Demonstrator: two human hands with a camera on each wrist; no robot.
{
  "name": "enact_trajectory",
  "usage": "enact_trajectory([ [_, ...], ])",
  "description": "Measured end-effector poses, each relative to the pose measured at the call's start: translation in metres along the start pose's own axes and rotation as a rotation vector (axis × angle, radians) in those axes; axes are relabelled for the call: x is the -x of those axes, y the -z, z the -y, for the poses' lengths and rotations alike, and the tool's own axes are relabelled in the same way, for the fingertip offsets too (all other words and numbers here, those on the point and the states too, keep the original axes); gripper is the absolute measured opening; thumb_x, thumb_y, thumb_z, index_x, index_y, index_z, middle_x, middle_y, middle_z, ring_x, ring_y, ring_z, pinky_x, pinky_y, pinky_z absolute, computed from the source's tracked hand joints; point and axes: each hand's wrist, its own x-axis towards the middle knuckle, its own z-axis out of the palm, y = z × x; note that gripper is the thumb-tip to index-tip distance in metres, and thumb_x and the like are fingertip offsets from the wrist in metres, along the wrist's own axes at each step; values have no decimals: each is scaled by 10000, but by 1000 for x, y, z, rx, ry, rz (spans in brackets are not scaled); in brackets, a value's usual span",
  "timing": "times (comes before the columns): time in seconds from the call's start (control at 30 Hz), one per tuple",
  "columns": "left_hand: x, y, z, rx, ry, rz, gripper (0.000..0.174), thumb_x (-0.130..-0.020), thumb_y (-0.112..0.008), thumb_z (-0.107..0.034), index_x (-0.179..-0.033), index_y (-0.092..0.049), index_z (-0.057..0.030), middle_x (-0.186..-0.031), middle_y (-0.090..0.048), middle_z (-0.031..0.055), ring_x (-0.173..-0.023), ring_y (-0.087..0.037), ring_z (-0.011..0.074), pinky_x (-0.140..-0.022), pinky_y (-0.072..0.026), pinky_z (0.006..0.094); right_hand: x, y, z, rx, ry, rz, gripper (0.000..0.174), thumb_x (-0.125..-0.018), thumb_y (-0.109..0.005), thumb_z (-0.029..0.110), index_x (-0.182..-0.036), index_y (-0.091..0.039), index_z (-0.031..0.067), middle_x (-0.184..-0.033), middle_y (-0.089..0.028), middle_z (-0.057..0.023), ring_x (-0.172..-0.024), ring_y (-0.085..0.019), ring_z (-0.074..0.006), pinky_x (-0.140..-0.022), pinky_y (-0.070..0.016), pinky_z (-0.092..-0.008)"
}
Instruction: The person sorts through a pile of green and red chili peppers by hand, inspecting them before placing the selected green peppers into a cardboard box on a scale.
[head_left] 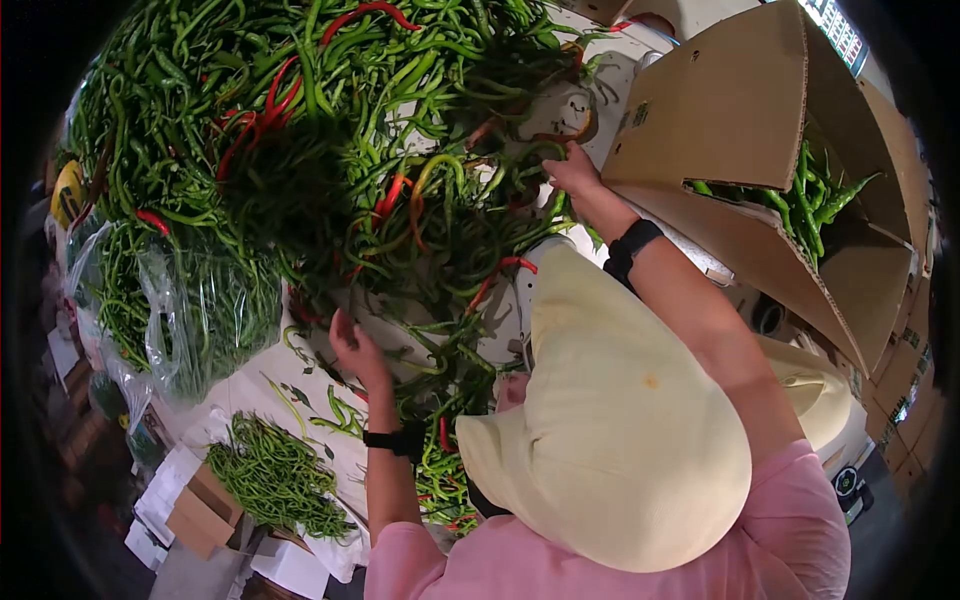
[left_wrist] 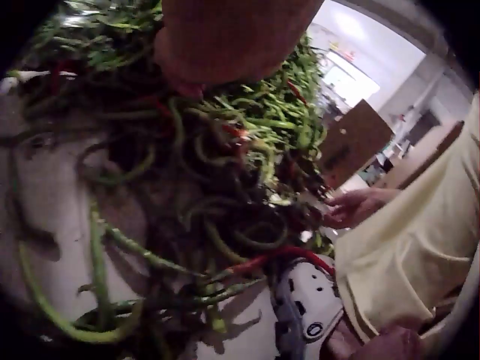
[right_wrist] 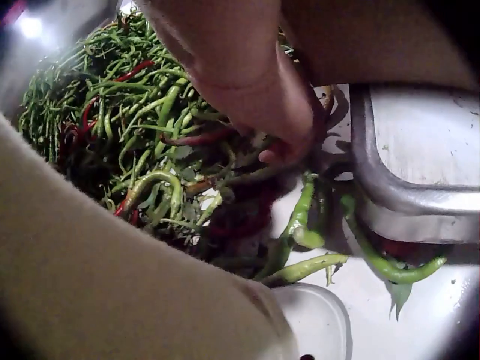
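Note:
Green chili peppers, with some red ones among them, lie in a large heap over a white surface. My left hand hovers at the near edge of the heap, fingers loosely bent, with nothing showing in them. In the left wrist view, this hand is above scattered peppers. On the heap's right side, my right hand reaches down among the peppers. The right wrist view shows the hand with its thumb tucked beside a dark pepper; other fingertips are hidden, so I cannot tell whether it grips one.
A cardboard box holding green peppers stands at the right. Clear plastic covers peppers at the left, with a smaller pepper pile below. A metal-rimmed tray lies beside the right hand. A pale hat blocks part of the head view.

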Motion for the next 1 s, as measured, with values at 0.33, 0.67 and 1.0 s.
enact_trajectory([
  [0.33, -50, -221, -119, -39, -487, 548, 128, -780, -631, -145, -858, -641, -43, -805, -623, 129, -728, -607, 279, -649, -474, 350, 29, -16, -34, 30, 130, 37, 316, -753, -634, 219, -982, -618, 2, -754, -655, -123, -727, -626, -270, -671, -481, -352],
  [0.67, -51, -255, -126, -675, -516, 745, 134, -731, -599, -138, -819, -623, -38, -847, -625, 127, -769, -623, 326, -689, -508, 403, 118, 1, -65, 164, 162, 347, 427, -793, -542, 88, -1213, -486, 36, -1031, -599, -133, -877, -590, -166, -749, -481, -286],
  [1.0, -50, -138, -143, 745, 572, 875, 71, -852, -556, -77, -868, -602, -25, -704, -525, 3, -588, -460, 94, -494, -326, 236, 128, 19, -58, -212, 31, 484, 393, -821, -516, 10, -1210, -457, 8, -1037, -537, -55, -786, -522, -82, -674, -450, -220],
])
